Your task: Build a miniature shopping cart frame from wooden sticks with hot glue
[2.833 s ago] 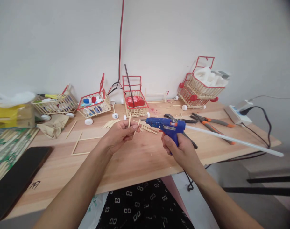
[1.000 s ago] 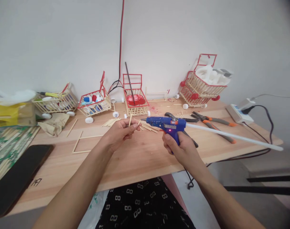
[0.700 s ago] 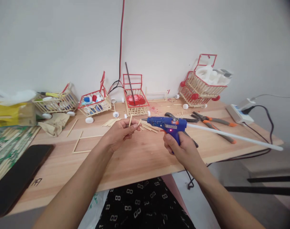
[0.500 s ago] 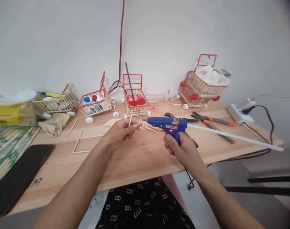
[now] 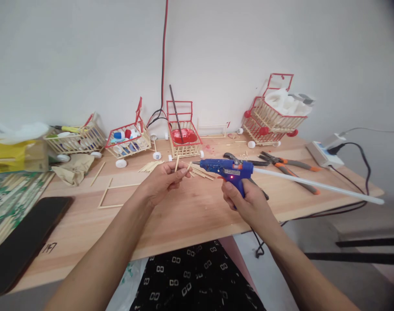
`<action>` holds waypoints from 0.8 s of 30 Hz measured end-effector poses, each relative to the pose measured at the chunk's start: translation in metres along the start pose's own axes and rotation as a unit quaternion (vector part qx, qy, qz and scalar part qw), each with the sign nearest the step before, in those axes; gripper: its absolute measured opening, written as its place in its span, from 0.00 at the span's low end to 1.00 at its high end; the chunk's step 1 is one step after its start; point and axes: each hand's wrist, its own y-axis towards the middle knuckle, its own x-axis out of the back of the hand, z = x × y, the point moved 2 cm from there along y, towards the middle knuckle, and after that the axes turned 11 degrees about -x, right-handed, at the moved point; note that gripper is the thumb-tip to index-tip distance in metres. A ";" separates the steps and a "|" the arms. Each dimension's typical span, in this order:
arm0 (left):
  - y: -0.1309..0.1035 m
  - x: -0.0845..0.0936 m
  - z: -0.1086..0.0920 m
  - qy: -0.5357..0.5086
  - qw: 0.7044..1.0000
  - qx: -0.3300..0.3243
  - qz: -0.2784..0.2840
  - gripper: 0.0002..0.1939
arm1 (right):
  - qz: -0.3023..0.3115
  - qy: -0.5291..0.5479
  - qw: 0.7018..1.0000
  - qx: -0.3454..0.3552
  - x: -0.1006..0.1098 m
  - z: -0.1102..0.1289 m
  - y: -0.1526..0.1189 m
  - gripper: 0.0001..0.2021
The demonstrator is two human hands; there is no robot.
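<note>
The fingers of the left hand [image 5: 161, 183] are pinched on two short wooden sticks [image 5: 189, 167], whose lower ends are hidden in the grip. The right hand [image 5: 245, 196] is wrapped around the handle of a blue glue gun [image 5: 227, 166], its small red light lit. The nozzle points at the upper end of the right-hand stick; whether they touch is hard to tell. A long, translucent glue stick [image 5: 316, 186] juts from the gun's back, passing over orange-and-grey pliers [image 5: 297, 172]. A black-handled tool [image 5: 260, 164] lies partly hidden behind the gun.

Loose cut sticks [image 5: 203, 173] lie just beyond the left hand, and a flat stick frame [image 5: 102, 194] is partly covered by the forearm. Further back, a slatted cart [image 5: 185, 150] with red-painted edges holds a glossy red dish [image 5: 188, 136] and a slender dark rod [image 5: 176, 113]. The bench [image 5: 184, 224] has smooth, pale wood grain, with red smears near the plain whitish wall [image 5: 216, 52]. A flat black phone [image 5: 30, 242] rests at the left, a white power strip [image 5: 323, 154] at the right.
</note>
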 end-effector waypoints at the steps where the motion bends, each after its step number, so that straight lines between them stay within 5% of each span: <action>1: 0.000 0.000 0.000 -0.006 1.000 0.000 -0.002 0.13 | 0.004 -0.004 1.000 0.003 0.000 0.001 -0.001 0.16; 9: 0.001 0.001 0.003 -0.006 1.000 0.011 -0.008 0.14 | 0.001 -0.141 0.983 0.119 0.015 0.028 -0.006 0.12; 24: 0.001 -0.002 0.002 -0.016 1.000 0.001 0.002 0.13 | 0.043 -0.156 0.978 0.130 0.011 0.023 -0.012 0.11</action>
